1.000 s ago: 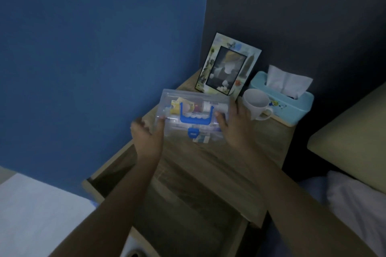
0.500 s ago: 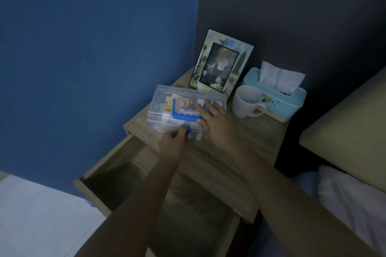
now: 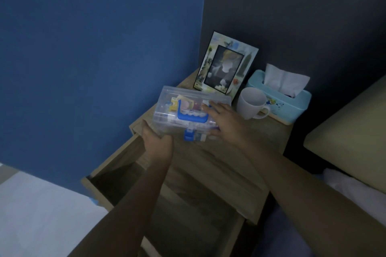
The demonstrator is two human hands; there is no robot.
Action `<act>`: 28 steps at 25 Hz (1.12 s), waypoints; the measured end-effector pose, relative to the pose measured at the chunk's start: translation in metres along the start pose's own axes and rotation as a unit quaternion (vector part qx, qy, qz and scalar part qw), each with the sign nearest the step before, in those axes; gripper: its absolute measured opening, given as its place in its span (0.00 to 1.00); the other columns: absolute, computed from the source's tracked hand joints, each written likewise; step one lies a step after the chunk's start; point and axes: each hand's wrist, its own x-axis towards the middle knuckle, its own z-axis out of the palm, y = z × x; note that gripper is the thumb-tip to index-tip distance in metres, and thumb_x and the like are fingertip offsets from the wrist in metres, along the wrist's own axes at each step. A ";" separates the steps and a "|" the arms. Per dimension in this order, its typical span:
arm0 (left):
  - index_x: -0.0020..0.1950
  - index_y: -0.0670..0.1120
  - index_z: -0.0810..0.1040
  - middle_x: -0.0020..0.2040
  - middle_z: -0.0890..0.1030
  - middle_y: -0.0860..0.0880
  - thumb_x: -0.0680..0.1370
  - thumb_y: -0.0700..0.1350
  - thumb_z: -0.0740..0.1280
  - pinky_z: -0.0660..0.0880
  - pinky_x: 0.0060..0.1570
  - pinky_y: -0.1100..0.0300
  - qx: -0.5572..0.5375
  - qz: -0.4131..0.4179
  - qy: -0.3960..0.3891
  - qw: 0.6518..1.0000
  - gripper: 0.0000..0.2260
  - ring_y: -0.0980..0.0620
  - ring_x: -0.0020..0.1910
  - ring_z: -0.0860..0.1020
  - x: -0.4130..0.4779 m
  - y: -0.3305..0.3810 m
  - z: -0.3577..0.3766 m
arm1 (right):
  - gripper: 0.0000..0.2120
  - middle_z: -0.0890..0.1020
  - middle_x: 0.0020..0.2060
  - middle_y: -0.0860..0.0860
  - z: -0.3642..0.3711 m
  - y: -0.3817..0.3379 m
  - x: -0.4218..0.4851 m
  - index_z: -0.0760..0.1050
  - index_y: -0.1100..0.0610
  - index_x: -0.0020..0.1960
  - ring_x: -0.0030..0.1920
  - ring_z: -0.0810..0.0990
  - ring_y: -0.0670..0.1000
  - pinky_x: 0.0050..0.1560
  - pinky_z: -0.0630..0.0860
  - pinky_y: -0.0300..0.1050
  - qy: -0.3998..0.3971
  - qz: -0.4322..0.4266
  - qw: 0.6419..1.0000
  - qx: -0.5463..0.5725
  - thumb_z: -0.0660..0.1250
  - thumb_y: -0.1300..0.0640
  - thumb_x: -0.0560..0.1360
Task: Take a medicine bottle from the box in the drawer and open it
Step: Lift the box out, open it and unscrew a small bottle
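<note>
A clear plastic medicine box [image 3: 189, 99] with a blue handle [image 3: 193, 118] and a blue front latch [image 3: 189, 134] rests on the wooden nightstand top [image 3: 225, 152]. Packets and small items show through its lid; no single bottle can be told apart. My left hand [image 3: 157, 142] grips the box's near left corner. My right hand [image 3: 224, 120] lies flat on the right part of the lid, with its thumb at the front edge. The latch hangs down at the front. Below the nightstand top, the drawer [image 3: 100, 173] stands pulled out and looks dark inside.
Behind the box, a picture frame [image 3: 226, 64] leans on the dark wall. A white mug [image 3: 250, 105] and a light blue tissue box [image 3: 279, 98] stand to the right. A bed with a cushion [image 3: 353, 131] lies further right, a blue wall on the left.
The box came down from mid-air onto the nightstand. My left hand shifted from the front latch to the left corner, and the latch now hangs down. My right hand stays on the lid.
</note>
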 end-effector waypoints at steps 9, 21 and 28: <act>0.75 0.43 0.56 0.72 0.68 0.41 0.74 0.33 0.60 0.68 0.53 0.59 0.063 0.034 -0.068 0.995 0.30 0.47 0.66 0.69 0.017 0.012 -0.008 | 0.18 0.72 0.60 0.61 -0.075 0.024 0.014 0.68 0.58 0.62 0.49 0.77 0.58 0.44 0.77 0.51 0.124 -0.105 0.987 0.006 0.64 0.53 0.76; 0.74 0.42 0.59 0.71 0.68 0.40 0.73 0.33 0.60 0.69 0.66 0.50 0.123 0.061 -0.077 0.987 0.29 0.42 0.70 0.67 0.029 0.011 -0.012 | 0.27 0.62 0.73 0.62 -0.082 0.067 0.076 0.55 0.64 0.73 0.71 0.63 0.60 0.69 0.60 0.54 0.117 0.035 0.989 -0.084 0.58 0.53 0.79; 0.74 0.41 0.58 0.72 0.66 0.39 0.74 0.33 0.61 0.67 0.67 0.51 0.128 0.051 -0.081 0.987 0.29 0.42 0.71 0.66 0.027 0.013 -0.013 | 0.24 0.65 0.72 0.61 -0.031 0.024 0.038 0.59 0.62 0.72 0.72 0.64 0.58 0.71 0.62 0.54 0.124 0.025 0.991 0.037 0.53 0.51 0.80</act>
